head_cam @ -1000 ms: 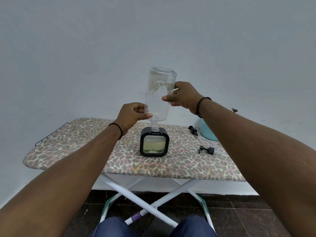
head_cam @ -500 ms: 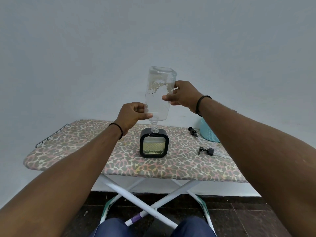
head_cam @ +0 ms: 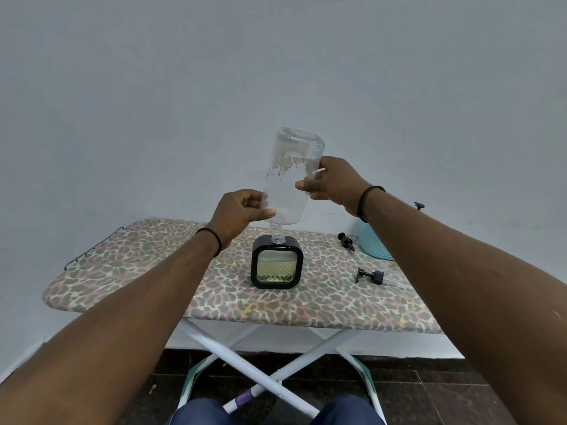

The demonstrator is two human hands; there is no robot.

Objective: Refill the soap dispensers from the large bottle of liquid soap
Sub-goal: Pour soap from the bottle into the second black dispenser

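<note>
A large clear bottle [head_cam: 290, 179] is held upside down, tilted slightly right, its threaded neck set in the top opening of a square black soap dispenser [head_cam: 277, 261] with a yellowish window. My left hand [head_cam: 239, 213] grips the bottle's lower shoulder near the neck. My right hand [head_cam: 329, 182] grips its upper side. The bottle looks nearly empty, with residue on its wall. Two black pump heads [head_cam: 369, 276] [head_cam: 346, 240] lie on the board to the right.
The dispenser stands on a leopard-print ironing board [head_cam: 153, 277] with white crossed legs. A teal basket [head_cam: 376, 243] sits at the board's far right edge. A metal rack ends the board on the left. A plain wall is behind; dark tiles lie below.
Almost nothing has changed: both hands keep the inverted bottle on the dispenser's opening, with only a slight shift of the view.
</note>
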